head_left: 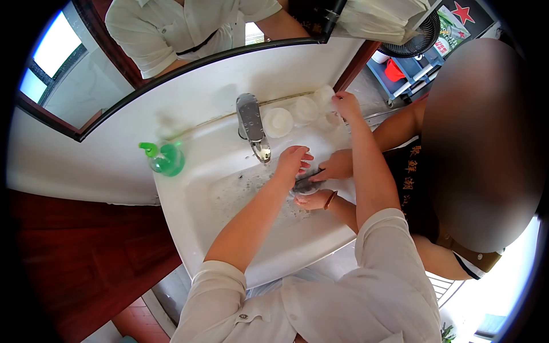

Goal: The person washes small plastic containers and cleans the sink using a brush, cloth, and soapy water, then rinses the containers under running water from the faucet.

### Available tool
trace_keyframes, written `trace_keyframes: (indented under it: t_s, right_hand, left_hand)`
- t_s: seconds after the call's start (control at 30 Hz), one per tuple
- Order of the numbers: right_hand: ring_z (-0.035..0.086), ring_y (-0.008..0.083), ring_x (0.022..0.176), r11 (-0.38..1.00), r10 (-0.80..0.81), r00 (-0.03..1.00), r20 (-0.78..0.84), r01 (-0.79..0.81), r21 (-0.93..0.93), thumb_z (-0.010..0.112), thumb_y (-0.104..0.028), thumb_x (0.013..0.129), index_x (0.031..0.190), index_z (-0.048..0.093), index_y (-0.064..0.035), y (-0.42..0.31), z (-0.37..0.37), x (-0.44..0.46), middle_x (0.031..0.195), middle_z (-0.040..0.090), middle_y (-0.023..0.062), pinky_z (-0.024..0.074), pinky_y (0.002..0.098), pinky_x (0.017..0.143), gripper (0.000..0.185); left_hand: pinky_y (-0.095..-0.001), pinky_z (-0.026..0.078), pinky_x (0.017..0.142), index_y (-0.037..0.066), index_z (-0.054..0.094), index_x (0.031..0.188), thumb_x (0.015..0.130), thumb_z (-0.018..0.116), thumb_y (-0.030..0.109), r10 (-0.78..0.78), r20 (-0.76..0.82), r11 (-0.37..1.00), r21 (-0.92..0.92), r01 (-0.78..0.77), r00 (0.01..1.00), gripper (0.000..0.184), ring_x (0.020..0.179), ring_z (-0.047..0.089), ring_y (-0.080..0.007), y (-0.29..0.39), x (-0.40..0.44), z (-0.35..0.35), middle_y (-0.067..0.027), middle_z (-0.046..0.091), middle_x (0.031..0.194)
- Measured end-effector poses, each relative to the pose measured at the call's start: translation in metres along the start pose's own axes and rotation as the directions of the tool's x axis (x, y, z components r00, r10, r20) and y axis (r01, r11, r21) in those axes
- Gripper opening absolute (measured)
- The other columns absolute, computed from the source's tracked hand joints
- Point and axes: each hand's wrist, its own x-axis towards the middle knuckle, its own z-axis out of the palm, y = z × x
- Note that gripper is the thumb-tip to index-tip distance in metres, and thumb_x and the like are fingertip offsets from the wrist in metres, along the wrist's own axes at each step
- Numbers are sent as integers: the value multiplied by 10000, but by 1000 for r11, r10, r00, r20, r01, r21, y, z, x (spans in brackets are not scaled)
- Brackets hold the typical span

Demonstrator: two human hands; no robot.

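Observation:
My left hand (294, 161) hovers over the sink, right of the tap (250, 123), with its fingers loosely curled and apart and nothing held in them. At the sink's right rear corner, my right hand (346, 106) has its fingers closed at the rim of a clear cup (333, 119); part of the grip is hidden. Left of it on the ledge stand a translucent container (305, 110) and a whitish round container (278, 123). Below my left hand, a co-worker's hands (335, 165) hold a dark grey cloth-like thing (307, 184), seemingly against a clear vessel.
The white sink (191, 226) has suds and dark specks in its basin. A green soap bottle (168, 159) sits at its left rear corner. Above hangs a framed mirror (200, 34). The co-worker in a dark apron (409, 177) stands close on the right; a blue cart (394, 80) is behind.

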Motion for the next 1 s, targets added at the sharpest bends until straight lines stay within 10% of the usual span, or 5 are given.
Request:
trace_keyframes:
  t_s: [0.17, 0.33, 0.67, 0.87, 1.0]
  right_hand:
    - [625, 202, 547, 966, -89, 968, -235, 141, 216, 579, -192, 798, 945, 624, -19, -8, -29, -8, 766, 631, 110, 488, 292, 501, 232]
    - [557, 113, 550, 818, -168, 984, 50, 111, 564, 607, -192, 803, 906, 607, 3, -60, -68, -107, 734, 602, 53, 455, 239, 471, 220]
    - [516, 99, 518, 914, -396, 740, 543, 264, 307, 576, -199, 839, 889, 587, -10, -117, -75, -193, 673, 572, 44, 413, 244, 458, 196]
    - [507, 105, 538, 817, -527, 512, 679, 524, 240, 571, -198, 835, 920, 593, -44, -140, -41, -209, 663, 557, 41, 418, 260, 476, 177]
    - [497, 78, 579, 811, -572, 639, 515, 342, 476, 561, -171, 856, 951, 605, -41, -142, -20, -217, 752, 576, 16, 409, 239, 476, 167]
  left_hand:
    - [-249, 414, 597, 66, 549, 1010, 820, 562, 247, -5, 7, 1000, 11, 5, 1000, 263, 695, 539, -123, 6, -21, -4, -62, 624, 885]
    - [-250, 421, 607, 51, 556, 1004, 856, 529, 235, 131, 43, 991, 13, -132, 990, 237, 692, 543, -120, 15, -50, 0, -65, 624, 894]
    - [-264, 450, 697, 32, 534, 1096, 904, 468, 288, 538, -172, 843, 118, -525, 825, 326, 798, 562, -146, 47, -117, -24, -81, 593, 989]
    - [-319, 503, 731, 12, 474, 1169, 905, 463, 365, 225, 329, 798, 477, -367, 917, 441, 928, 566, -185, 65, -155, -64, -98, 552, 1079]
    - [-394, 529, 692, 15, 427, 1207, 898, 463, 377, 157, 73, 953, -271, -132, 985, 477, 906, 586, -290, 42, -172, -86, -136, 565, 1056]
